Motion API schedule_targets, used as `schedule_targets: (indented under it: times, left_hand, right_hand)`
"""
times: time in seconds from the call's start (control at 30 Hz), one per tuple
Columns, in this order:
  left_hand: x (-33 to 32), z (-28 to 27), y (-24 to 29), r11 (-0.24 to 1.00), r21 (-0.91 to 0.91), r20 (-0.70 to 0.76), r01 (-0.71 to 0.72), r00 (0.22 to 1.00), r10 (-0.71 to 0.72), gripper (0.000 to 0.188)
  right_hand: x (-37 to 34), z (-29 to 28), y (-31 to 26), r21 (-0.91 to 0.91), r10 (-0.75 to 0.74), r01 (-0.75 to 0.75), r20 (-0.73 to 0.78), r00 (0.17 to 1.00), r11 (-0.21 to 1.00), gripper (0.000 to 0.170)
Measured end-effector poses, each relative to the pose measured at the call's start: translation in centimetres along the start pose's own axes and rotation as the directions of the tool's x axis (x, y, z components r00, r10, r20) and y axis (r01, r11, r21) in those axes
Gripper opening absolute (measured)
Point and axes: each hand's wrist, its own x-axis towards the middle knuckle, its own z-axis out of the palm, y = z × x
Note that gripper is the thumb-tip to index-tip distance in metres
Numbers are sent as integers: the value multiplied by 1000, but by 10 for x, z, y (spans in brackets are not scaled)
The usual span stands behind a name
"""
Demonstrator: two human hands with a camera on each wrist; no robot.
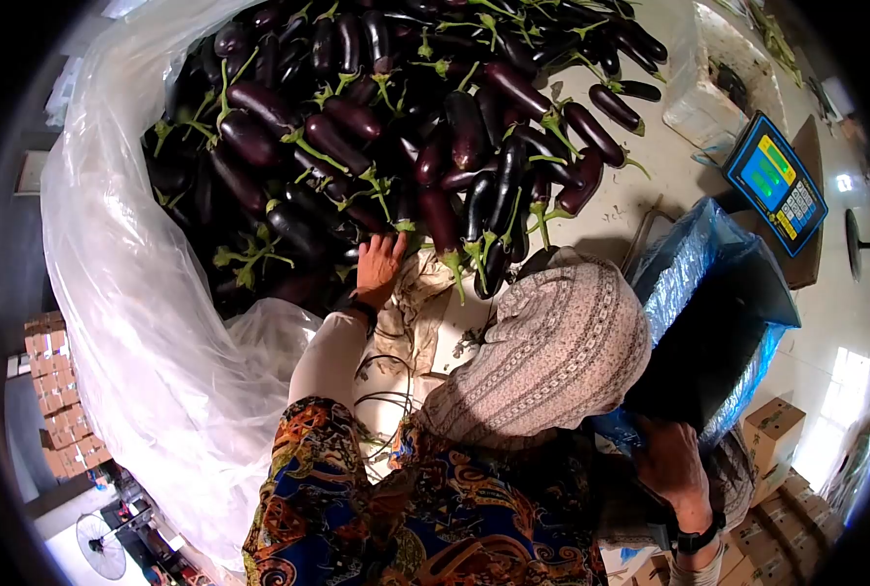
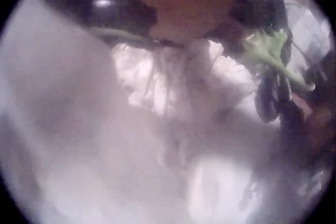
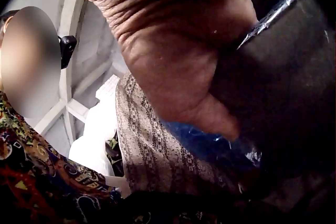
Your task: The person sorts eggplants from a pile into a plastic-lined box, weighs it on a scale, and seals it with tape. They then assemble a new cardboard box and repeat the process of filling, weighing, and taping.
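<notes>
Dark purple eggplants [image 1: 337,146] with green stems lie heaped in front of the person. At the heap's near edge the left hand [image 1: 380,266] rests palm down, its fingers extended and touching the eggplants. In the left wrist view that hand [image 2: 184,3] is blurred at the top, beside a green stem [image 2: 270,56]. The right hand [image 1: 671,464] is at the near rim of a black container with blue film [image 1: 674,283]. In the right wrist view this hand [image 3: 178,66] grips the rim over blue film [image 3: 205,145], its fingertips partly hidden.
Clear plastic sheeting [image 1: 132,283] drapes along the left. A scale display [image 1: 777,184] and a white foam box [image 1: 723,88] stand at the right. Crumpled cloth [image 1: 411,303] and dark cords [image 1: 384,396] lie near the body. Cardboard boxes [image 1: 775,430] are at the lower right.
</notes>
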Motion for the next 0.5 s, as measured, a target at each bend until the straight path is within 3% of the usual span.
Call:
schedule_targets:
  times: [0.1, 0.17, 0.23, 0.27, 0.37, 0.5]
  left_hand:
    - [18, 1, 1, 997, 45, 113, -64, 992, 58, 40]
    - [19, 14, -6, 997, -74, 77, -27, 996, 33, 23]
    - [17, -2, -7, 998, -55, 131, -7, 991, 15, 21]
    - [15, -14, -6, 997, -81, 218, 12, 976, 6, 23]
    - [8, -19, -14, 962, -273, 245, 31, 969, 38, 27]
    - [-11, -25, -16, 980, -201, 284, 3, 957, 56, 42]
  right_hand:
    - [-3, 1, 2, 1, -9, 9, -17, 1000, 1000, 50]
    - [-5, 3, 5, 4, -18, 19, -44, 999, 1000, 50]
    - [-6, 6, 8, 5, -20, 20, -69, 997, 1000, 50]
    - [-6, 6, 8, 30, -6, 8, -53, 999, 1000, 50]
    - [0, 2, 10, 70, -4, 5, -22, 1000, 998, 51]
    - [2, -5, 6, 87, -34, 38, -47, 998, 995, 47]
